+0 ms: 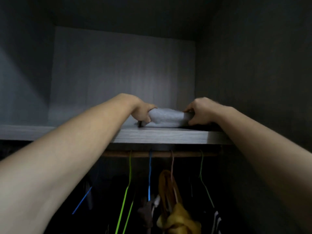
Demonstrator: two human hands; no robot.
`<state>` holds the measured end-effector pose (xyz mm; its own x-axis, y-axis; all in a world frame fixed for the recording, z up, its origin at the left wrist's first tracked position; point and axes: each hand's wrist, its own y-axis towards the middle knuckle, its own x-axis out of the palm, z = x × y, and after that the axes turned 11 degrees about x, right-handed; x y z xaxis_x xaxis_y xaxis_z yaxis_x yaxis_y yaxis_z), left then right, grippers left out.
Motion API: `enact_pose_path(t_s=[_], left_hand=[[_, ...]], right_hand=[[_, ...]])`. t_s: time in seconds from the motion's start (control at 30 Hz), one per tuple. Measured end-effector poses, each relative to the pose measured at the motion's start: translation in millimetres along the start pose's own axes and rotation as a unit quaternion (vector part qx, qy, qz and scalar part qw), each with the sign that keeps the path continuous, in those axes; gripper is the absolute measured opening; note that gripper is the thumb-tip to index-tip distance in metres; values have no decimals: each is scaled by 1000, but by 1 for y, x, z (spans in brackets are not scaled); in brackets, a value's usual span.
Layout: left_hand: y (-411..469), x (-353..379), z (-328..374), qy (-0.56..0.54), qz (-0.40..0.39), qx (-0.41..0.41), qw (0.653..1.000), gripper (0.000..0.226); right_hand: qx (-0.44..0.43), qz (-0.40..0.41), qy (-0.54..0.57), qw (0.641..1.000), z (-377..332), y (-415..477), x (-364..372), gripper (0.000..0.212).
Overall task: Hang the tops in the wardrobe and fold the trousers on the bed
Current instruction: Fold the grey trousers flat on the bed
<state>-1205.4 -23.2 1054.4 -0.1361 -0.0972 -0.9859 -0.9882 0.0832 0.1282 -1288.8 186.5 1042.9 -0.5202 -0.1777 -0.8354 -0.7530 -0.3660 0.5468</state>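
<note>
**A:** How far along is the job?

**B:** Partly done, I'd judge. Inside the wardrobe [118,73], the rail [160,154] just below the shelf [160,136] already carries clothes. Under the shelf's middle hangs a yellow garment [179,220], and a striped garment [217,220] hangs further right. A green hanger [125,196] below the shelf looks bare, though it is too dark there to be sure.

**A:** And the trousers?

**B:** A folded grey garment [166,118] lies on top of the shelf, near its front edge. I can't tell whether it is trousers, but the fold suggests so.

**A:** The hands?

**B:** Both are grasping it. The left hand [141,110] has its fingers curled round the left end, and the right hand [200,110] pinches the right end.

**A:** What's left?

**B:** Letting go of this piece. The bed is out of view, so I can't say what else waits there.
</note>
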Motion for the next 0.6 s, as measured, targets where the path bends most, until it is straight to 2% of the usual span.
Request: enact_pose_path(t_s=[0.07,0.13,0.37,0.5,0.6], left_hand=[[16,2,12,80,32,-5,996,67],[34,4,21,120,53,-4,991,61],[69,12,21,60,49,-7,997,49],[50,14,13,7,58,-14,998,44],[27,12,9,64,115,-13,991,42]], right_hand=[[13,-12,-10,1000,10,9,3,40],[26,-22,-21,999,19,20,6,44],[44,-119,-5,992,30,41,22,66],[71,-105,36,991,25,25,19,57],[105,-59,50,991,18,5,13,52]])
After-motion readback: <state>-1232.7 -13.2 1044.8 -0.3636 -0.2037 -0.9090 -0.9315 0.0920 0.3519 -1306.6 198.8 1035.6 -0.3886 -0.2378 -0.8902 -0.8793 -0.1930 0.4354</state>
